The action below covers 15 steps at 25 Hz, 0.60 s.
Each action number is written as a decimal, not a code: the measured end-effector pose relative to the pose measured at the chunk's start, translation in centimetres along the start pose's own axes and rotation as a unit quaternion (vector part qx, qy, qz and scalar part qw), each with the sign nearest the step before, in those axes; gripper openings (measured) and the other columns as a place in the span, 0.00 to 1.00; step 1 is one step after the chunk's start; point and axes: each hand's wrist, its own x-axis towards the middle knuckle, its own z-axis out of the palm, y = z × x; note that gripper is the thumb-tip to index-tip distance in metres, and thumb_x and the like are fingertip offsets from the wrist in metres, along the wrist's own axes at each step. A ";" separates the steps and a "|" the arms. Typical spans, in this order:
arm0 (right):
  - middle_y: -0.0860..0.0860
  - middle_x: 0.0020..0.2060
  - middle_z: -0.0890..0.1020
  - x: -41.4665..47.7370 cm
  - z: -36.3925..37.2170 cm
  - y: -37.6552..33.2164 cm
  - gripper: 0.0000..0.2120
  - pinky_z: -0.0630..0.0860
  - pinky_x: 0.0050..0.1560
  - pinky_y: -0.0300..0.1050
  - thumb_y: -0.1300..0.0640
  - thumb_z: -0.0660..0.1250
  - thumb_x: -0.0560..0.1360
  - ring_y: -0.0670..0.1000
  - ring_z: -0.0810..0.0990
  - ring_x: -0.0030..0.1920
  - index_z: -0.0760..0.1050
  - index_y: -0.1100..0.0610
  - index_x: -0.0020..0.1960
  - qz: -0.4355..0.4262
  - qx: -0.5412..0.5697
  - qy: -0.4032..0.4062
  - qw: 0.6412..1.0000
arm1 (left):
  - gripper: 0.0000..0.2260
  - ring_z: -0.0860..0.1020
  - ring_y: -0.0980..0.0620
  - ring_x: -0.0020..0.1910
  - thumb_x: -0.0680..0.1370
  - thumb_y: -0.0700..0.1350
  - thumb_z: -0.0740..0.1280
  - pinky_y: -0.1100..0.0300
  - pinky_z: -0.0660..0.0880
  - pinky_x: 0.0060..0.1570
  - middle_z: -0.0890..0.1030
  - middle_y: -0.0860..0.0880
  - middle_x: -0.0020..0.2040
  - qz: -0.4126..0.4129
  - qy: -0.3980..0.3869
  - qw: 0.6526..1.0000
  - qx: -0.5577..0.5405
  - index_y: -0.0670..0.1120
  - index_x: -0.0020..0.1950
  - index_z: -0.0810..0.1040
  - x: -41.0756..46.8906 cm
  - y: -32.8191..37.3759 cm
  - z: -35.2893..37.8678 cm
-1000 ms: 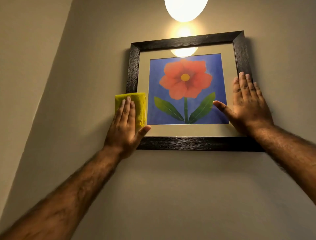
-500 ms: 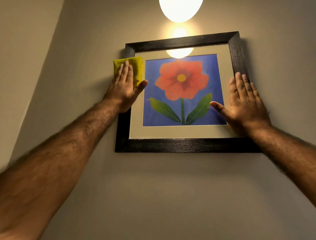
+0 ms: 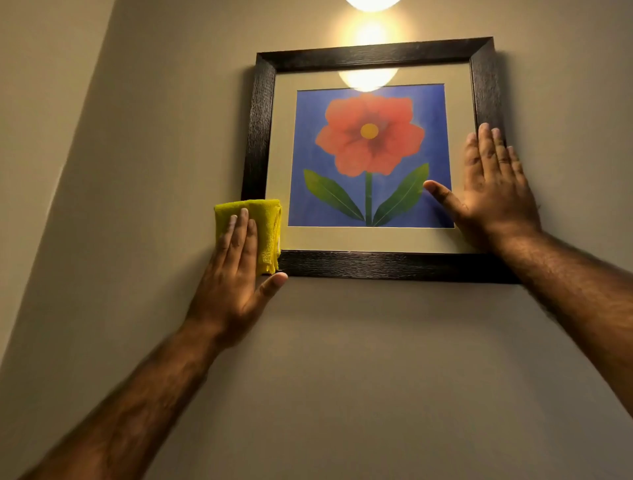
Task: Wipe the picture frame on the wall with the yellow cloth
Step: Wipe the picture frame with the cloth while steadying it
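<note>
A dark wooden picture frame (image 3: 376, 56) hangs on the beige wall, holding a red flower print on blue with a cream mat. My left hand (image 3: 236, 274) presses a folded yellow cloth (image 3: 269, 222) flat against the frame's lower left corner, fingers straight on top of the cloth, thumb out below the bottom rail. The cloth covers that corner. My right hand (image 3: 496, 192) lies flat and spread on the frame's right side, fingers over the right rail and mat, thumb on the print.
A lit lamp (image 3: 371, 3) hangs at the top edge above the frame, and its glare reflects in the glass (image 3: 368, 78). A wall corner (image 3: 68, 164) runs diagonally at the left. Bare wall lies below the frame.
My left hand slid the cloth up the frame's left rail to the upper left corner, then back down to the lower left corner. My right hand stayed on the right side.
</note>
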 end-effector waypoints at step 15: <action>0.58 0.84 0.47 -0.2 -0.4 0.2 0.49 0.44 0.83 0.53 0.26 0.45 0.77 0.55 0.45 0.84 0.45 0.62 0.83 -0.005 0.009 0.000 1.000 | 0.44 0.42 0.46 0.83 0.77 0.71 0.44 0.50 0.42 0.81 0.42 0.44 0.83 -0.030 0.011 0.999 -0.006 0.41 0.82 0.43 20.8 -0.9 -5.6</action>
